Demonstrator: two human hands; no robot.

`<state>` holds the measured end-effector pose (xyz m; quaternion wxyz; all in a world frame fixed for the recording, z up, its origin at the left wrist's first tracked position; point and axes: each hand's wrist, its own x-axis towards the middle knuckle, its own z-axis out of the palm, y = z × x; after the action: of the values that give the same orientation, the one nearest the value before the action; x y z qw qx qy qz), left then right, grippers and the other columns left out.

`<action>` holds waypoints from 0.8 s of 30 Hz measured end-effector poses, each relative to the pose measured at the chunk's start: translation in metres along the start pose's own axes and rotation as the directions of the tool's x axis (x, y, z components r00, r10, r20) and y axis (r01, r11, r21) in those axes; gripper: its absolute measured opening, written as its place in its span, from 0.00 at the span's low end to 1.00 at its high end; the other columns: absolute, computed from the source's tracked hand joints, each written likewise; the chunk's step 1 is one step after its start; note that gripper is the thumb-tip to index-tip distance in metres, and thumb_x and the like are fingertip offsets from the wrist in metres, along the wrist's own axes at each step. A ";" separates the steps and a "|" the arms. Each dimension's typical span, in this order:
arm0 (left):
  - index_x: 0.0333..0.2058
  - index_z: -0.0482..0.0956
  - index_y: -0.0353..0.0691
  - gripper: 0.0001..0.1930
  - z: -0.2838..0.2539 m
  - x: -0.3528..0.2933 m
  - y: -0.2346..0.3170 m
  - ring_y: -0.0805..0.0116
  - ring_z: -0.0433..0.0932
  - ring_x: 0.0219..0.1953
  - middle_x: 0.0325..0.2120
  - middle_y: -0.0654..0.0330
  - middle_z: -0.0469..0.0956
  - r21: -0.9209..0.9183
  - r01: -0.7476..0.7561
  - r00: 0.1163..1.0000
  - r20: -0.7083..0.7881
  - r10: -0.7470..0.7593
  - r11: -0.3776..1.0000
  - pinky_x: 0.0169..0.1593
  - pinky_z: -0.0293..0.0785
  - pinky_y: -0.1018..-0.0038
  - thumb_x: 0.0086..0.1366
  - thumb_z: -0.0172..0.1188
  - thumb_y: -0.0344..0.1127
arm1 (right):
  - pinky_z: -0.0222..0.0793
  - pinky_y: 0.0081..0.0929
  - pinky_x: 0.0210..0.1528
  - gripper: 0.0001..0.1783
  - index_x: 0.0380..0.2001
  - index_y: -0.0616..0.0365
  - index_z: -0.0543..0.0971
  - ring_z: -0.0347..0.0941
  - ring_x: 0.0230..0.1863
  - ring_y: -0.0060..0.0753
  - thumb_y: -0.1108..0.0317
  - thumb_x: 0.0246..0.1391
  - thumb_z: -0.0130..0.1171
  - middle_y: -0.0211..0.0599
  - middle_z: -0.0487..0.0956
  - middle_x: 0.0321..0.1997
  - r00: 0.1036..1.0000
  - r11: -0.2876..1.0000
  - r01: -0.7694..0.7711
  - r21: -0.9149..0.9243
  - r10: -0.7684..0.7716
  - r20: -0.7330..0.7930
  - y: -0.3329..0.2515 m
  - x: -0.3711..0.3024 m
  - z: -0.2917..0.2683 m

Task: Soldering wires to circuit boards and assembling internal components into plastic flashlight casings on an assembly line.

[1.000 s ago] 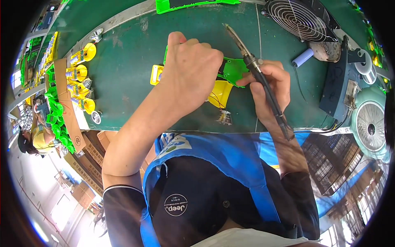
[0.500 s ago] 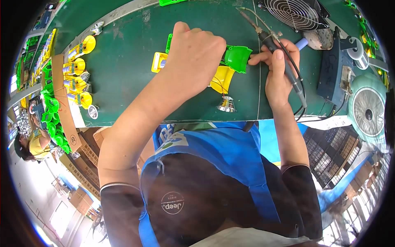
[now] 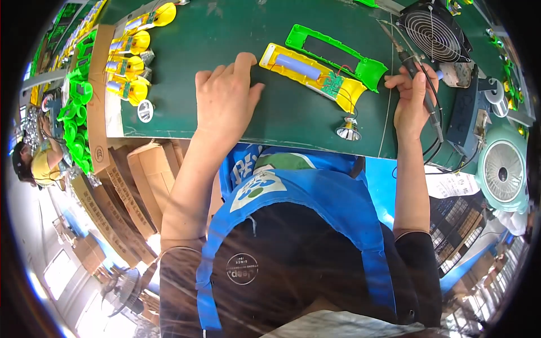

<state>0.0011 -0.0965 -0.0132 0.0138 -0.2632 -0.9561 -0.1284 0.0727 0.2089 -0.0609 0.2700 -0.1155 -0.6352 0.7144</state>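
Note:
My left hand (image 3: pixel 225 101) rests over the green bench left of the flashlight parts, thumb apart from loosely bent fingers, nothing in it. Beside its fingertips lies a yellow flashlight half-shell (image 3: pixel 352 94), which holds a blue cylindrical battery (image 3: pixel 297 66) and a small green circuit board (image 3: pixel 332 84). Thin wires lead from that end to a silver reflector (image 3: pixel 349 129) near the bench edge. Just behind the yellow piece is a green half-shell (image 3: pixel 337 53) with a long opening. My right hand (image 3: pixel 416 93) is closed around a soldering iron (image 3: pixel 433 112), whose tip points away from me.
Several yellow flashlight assemblies (image 3: pixel 128 67) line the left side, next to a cardboard divider (image 3: pixel 101 101) and green shells (image 3: pixel 79 107). At the right are a black fan (image 3: pixel 431 34), a soldering station (image 3: pixel 465 115) with a solder spool, and a pale green fan (image 3: pixel 503 166).
My left hand has moved left and off the flashlight parts, uncovering the yellow half-shell with its battery and board. My right hand keeps hold of the soldering iron. The view has shifted.

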 end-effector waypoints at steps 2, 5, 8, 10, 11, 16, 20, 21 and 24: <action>0.42 0.72 0.44 0.12 0.005 -0.009 -0.005 0.63 0.78 0.30 0.22 0.59 0.78 -0.257 0.041 0.999 0.002 -0.041 0.966 0.40 0.68 0.67 0.59 0.60 0.29 | 0.73 0.33 0.42 0.21 0.51 0.63 0.63 0.77 0.29 0.35 0.58 0.64 0.51 0.48 0.76 0.38 1.000 0.999 0.010 0.036 -0.010 0.000 0.000 -0.008 -0.003; 0.40 0.75 0.38 0.10 -0.013 -0.012 -0.001 0.70 0.79 0.31 0.25 0.58 0.79 -0.741 0.071 0.997 0.035 -0.067 0.668 0.36 0.73 0.76 0.59 0.56 0.21 | 0.75 0.38 0.41 0.20 0.50 0.62 0.64 0.77 0.28 0.36 0.59 0.64 0.51 0.47 0.76 0.38 0.999 0.999 0.021 0.024 -0.021 -0.025 -0.009 -0.020 -0.007; 0.39 0.76 0.36 0.10 -0.022 0.005 0.008 0.70 0.79 0.32 0.27 0.58 0.79 -0.692 -0.135 0.988 -0.040 0.149 0.710 0.39 0.73 0.76 0.58 0.58 0.21 | 0.75 0.38 0.42 0.20 0.50 0.62 0.65 0.76 0.29 0.35 0.58 0.64 0.52 0.47 0.76 0.38 1.000 0.999 0.011 0.032 -0.011 -0.006 -0.013 -0.034 -0.017; 0.34 0.79 0.37 0.06 -0.019 0.019 0.016 0.73 0.75 0.33 0.29 0.63 0.79 -0.756 -0.092 0.991 -0.009 0.130 0.648 0.39 0.68 0.76 0.57 0.60 0.21 | 0.74 0.35 0.43 0.19 0.49 0.62 0.66 0.77 0.33 0.34 0.59 0.63 0.54 0.45 0.77 0.38 0.999 0.996 -0.033 0.079 0.031 0.027 -0.011 -0.038 -0.026; 0.34 0.80 0.37 0.07 -0.017 0.027 0.017 0.72 0.74 0.34 0.29 0.63 0.79 -0.698 -0.218 0.967 -0.060 0.249 0.681 0.40 0.68 0.75 0.56 0.61 0.20 | 0.73 0.34 0.44 0.19 0.48 0.62 0.67 0.76 0.34 0.34 0.60 0.62 0.55 0.45 0.77 0.38 0.998 0.995 -0.053 0.079 0.049 0.048 -0.013 -0.039 -0.028; 0.31 0.80 0.42 0.07 -0.007 0.057 0.026 0.66 0.73 0.35 0.28 0.66 0.77 -0.515 -0.513 0.838 -0.126 0.531 0.687 0.40 0.65 0.70 0.53 0.64 0.24 | 0.71 0.28 0.44 0.17 0.44 0.64 0.70 0.74 0.35 0.30 0.64 0.58 0.59 0.41 0.77 0.34 0.984 0.991 -0.112 0.071 0.100 0.150 -0.020 -0.034 -0.029; 0.30 0.79 0.44 0.06 -0.008 0.064 0.038 0.67 0.71 0.34 0.27 0.68 0.76 -0.527 -0.436 0.865 -0.022 0.501 0.729 0.44 0.61 0.69 0.52 0.64 0.26 | 0.69 0.24 0.39 0.15 0.40 0.66 0.72 0.73 0.32 0.27 0.66 0.56 0.59 0.40 0.77 0.31 0.947 0.958 -0.260 0.122 0.229 0.224 -0.028 -0.017 -0.027; 0.29 0.78 0.44 0.06 -0.008 0.065 0.039 0.68 0.71 0.34 0.27 0.68 0.76 -0.512 -0.425 0.859 0.032 0.511 0.746 0.46 0.60 0.70 0.52 0.64 0.26 | 0.69 0.24 0.38 0.15 0.40 0.66 0.72 0.73 0.32 0.27 0.66 0.56 0.59 0.40 0.77 0.30 0.928 0.943 -0.309 0.127 0.269 0.257 -0.030 -0.011 -0.027; 0.27 0.76 0.45 0.06 -0.007 0.067 0.044 0.69 0.70 0.33 0.25 0.68 0.74 -0.471 -0.416 0.849 0.104 0.518 0.778 0.48 0.58 0.70 0.52 0.64 0.26 | 0.69 0.23 0.35 0.14 0.38 0.67 0.74 0.73 0.30 0.26 0.66 0.55 0.58 0.39 0.77 0.27 0.889 0.921 -0.378 0.097 0.332 0.315 -0.034 0.003 -0.025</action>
<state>-0.0345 -0.0286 0.0102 -0.1228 -0.5025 -0.8022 -0.2982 0.0912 0.2332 -0.0321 0.0456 -0.1017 -0.5785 0.8080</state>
